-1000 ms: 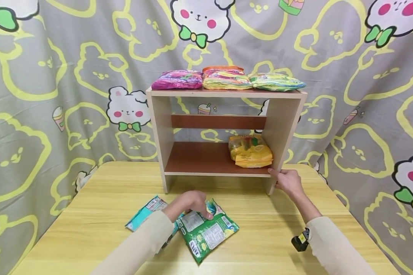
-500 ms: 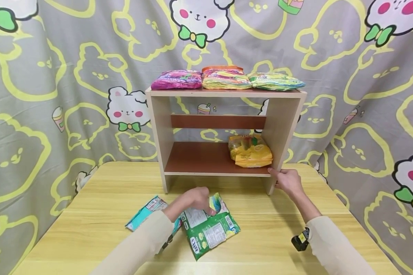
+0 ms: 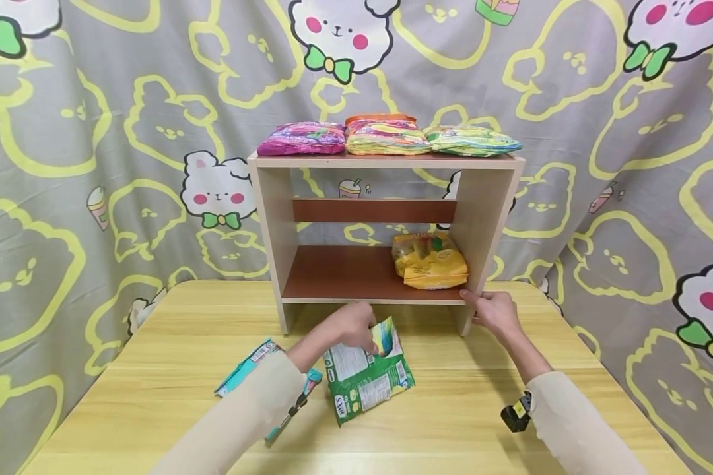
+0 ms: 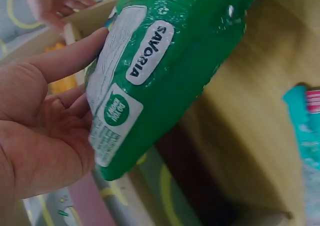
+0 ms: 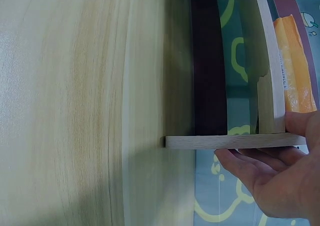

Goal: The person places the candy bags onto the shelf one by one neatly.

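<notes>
My left hand (image 3: 353, 326) pinches the upper edge of a green candy bag (image 3: 371, 382), which is tilted in front of the shelf with its printed back showing. In the left wrist view, the thumb and fingers hold the bag's edge, beside a white "SAVORIA" label (image 4: 150, 52). My right hand (image 3: 494, 311) grips the right side panel of a small two-tier wooden shelf (image 3: 339, 272), thumb on the inner side and fingers outside. A yellow bag (image 3: 436, 269) sits at the right end of the lower board, near that thumb.
On the shelf's top lie a purple bag (image 3: 303, 138), a red-and-yellow bag (image 3: 386, 137) and a green-yellow bag (image 3: 472, 140). A teal packet (image 3: 246, 371) lies on the wooden table (image 3: 178, 369), partly hidden by my left forearm. A patterned curtain (image 3: 125, 132) hangs behind.
My left hand has moved forward toward the shelf, lifting and drawing the green candy bag along. More of the teal packet's right end shows. The right hand stays on the side panel.
</notes>
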`<state>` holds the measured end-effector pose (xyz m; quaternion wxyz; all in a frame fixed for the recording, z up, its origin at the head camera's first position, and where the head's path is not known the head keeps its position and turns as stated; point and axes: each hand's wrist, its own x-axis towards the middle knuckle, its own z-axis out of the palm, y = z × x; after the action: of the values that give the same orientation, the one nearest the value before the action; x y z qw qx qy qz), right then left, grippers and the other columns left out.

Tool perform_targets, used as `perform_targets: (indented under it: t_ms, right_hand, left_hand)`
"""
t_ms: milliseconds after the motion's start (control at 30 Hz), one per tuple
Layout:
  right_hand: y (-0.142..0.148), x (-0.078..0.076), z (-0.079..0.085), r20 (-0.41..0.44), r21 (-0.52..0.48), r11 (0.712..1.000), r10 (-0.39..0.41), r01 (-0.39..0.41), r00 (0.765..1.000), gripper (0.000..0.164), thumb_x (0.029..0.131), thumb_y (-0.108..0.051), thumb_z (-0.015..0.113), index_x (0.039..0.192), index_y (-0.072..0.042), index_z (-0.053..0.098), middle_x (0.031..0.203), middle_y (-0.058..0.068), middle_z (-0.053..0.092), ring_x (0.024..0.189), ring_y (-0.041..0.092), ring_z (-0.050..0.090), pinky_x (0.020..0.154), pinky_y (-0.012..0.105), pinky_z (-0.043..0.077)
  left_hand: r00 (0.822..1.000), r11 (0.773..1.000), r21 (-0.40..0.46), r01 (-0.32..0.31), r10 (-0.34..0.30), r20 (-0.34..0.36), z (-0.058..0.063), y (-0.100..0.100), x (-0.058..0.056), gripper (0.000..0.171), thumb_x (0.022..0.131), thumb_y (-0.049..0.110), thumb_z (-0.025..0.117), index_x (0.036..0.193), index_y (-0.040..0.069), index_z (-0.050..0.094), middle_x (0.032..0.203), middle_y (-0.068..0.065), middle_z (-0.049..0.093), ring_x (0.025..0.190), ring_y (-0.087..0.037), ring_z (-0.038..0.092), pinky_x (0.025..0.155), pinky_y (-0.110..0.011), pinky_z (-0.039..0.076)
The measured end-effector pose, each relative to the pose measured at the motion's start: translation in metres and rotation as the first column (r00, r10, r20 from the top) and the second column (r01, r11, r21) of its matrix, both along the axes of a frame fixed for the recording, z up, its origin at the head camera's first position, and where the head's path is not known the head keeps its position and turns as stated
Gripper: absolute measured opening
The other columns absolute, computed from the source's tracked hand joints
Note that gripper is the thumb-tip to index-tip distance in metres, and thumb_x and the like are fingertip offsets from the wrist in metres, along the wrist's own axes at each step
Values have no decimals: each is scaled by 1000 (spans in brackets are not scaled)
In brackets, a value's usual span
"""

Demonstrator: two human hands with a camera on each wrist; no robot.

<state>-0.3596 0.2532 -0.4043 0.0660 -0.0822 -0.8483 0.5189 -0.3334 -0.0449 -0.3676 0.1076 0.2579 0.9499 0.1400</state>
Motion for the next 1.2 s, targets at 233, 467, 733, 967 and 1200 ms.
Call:
perform_targets:
  t_ms: [233, 467, 733, 967, 1200]
  right_hand:
    - [0, -1, 0, -8, -3, 1000, 2, -2, 1000, 53, 90, -39, 63, 116, 7, 64, 120, 29, 59, 88, 29, 69, 77, 39, 57]
    - [-1, 0, 0, -14, 0, 1000, -5, 5, 1000, 51, 89, -39, 64, 115, 5, 65, 116, 28, 61, 85, 29, 70, 76, 39, 57]
    - [-1, 1, 0, -30, 35, 999, -11, 12, 999, 51, 89, -41, 64, 112, 3, 68, 115, 27, 62, 79, 25, 71, 75, 40, 57]
    - [-2, 1, 1, -27, 31, 999, -12, 13, 1000, 52, 89, -42, 64, 113, 4, 67, 115, 28, 62, 79, 26, 71, 75, 40, 57]
    - [-2, 1, -1, -15, 36, 999, -16, 16, 1000, 55, 89, -44, 63, 114, 4, 66, 119, 29, 60, 80, 28, 71, 77, 40, 56]
  left_hand:
    - [989, 996, 81, 24, -12, -149, 16, 12, 3, 56, 72, 3, 75, 57, 18, 24, 58, 6, 9, 51, -10, 8, 48, -24, 13]
    - [949, 996, 45, 71, -54, -311, 10, 25, 1, 45, 73, -10, 58, 59, 17, 24, 61, 4, 8, 54, -11, 6, 46, -25, 8]
    - [915, 990, 62, 128, -94, -393, -1, 35, 3, 30, 77, -12, 57, 65, 15, 56, 61, 6, 16, 53, -9, 18, 45, -25, 15]
    - [919, 981, 58, 184, -151, -364, -2, 34, 6, 33, 75, -15, 55, 79, 14, 70, 62, 10, 46, 54, -4, 31, 46, -20, 21]
    - [977, 988, -16, 153, -153, -150, 8, 29, 13, 27, 77, -2, 69, 96, 16, 73, 92, 5, 68, 64, -9, 44, 51, -20, 37]
